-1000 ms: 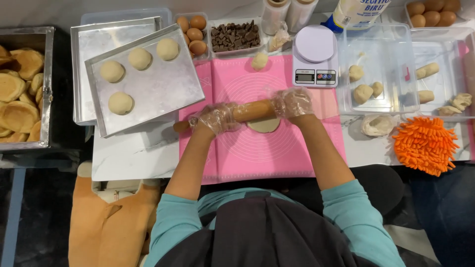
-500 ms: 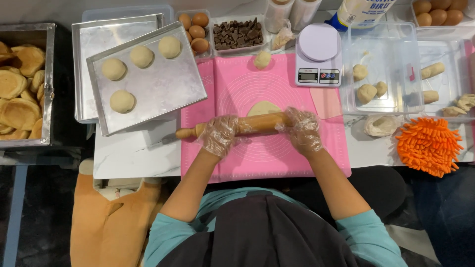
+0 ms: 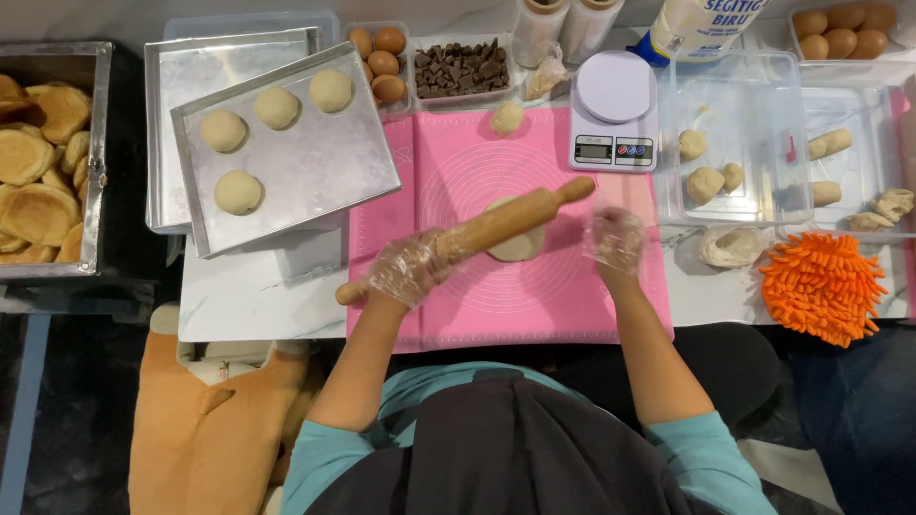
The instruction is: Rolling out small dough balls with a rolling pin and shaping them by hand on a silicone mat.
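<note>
Baked flat breads [image 3: 38, 181]: far left, heaped in a metal tin.
Steel tray [image 3: 315, 176]: tilted on a second tray, carrying four dough balls [image 3: 277, 107], well apart from one another.
Left hand [image 3: 408, 267]: gloved in clear plastic, closed around the rolling pin [image 3: 477, 234] near its lower-left end.
Rolling pin: wooden, lying on a slant, its middle resting on the flattened dough [image 3: 515, 243].
Flattened dough: pale round, centred on the ring marks of the pink mat [image 3: 477, 315] on the desk.
Right hand [image 3: 615, 238]: gloved, blurred, just off the pin's upper-right end and holding nothing; how far the fingers are spread cannot be told.
Handling note: with one hand only, the pin bears unevenly; both hands set level, light even pressure from the centre outward, and a turn of the dough between passes would likely keep it round.
Scale [image 3: 615, 110], clear box [image 3: 735, 143] with dough pieces, orange mitt [image 3: 825, 286]: right, untouched.
</note>
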